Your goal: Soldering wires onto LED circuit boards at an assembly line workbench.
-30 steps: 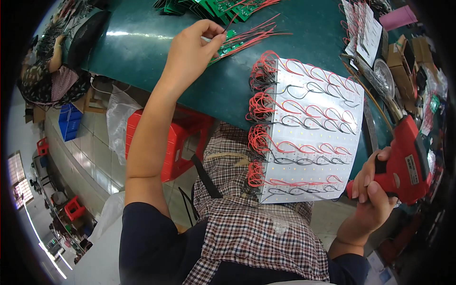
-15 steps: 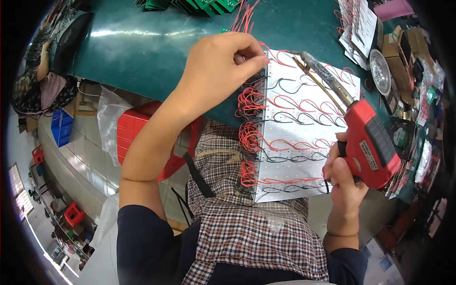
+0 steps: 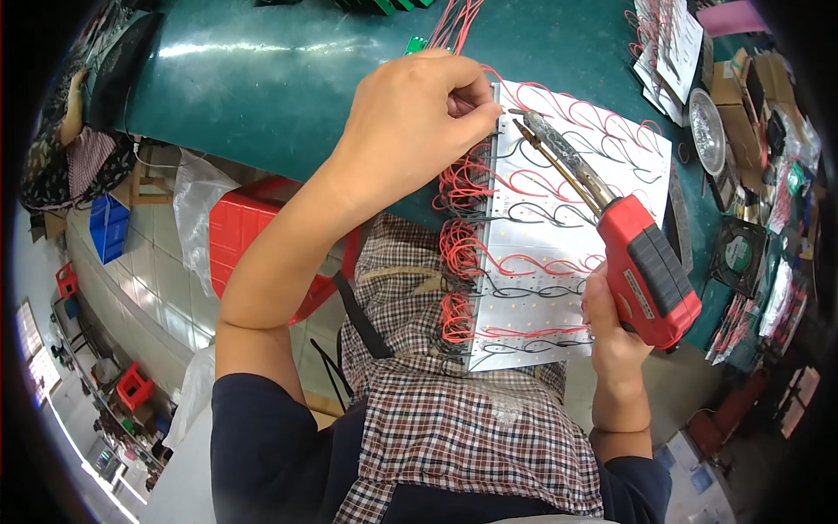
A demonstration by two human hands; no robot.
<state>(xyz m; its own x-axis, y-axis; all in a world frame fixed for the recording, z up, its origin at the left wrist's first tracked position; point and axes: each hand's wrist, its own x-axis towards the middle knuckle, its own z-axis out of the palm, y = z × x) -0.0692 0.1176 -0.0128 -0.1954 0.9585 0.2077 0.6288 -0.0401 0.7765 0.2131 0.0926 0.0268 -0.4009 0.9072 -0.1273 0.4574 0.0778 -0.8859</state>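
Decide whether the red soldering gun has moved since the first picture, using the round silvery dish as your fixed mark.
Yes: against the round silvery dish, the red soldering gun has moved left, its tip now over the white panel.

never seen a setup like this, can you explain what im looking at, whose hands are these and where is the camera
There's no robot here: these are a person's bare hands, seen by a wide fisheye camera on their head, so straight edges bend. The right hand holds a red-and-black tool, probably a soldering gun, its metal tip near the left hand. The left thumb and fingertips are together by the top left corner of a white panel; anything between them is too small to tell. Red and black wires run over the panel, at the edge of a green table. A round metal dish sits to the right.
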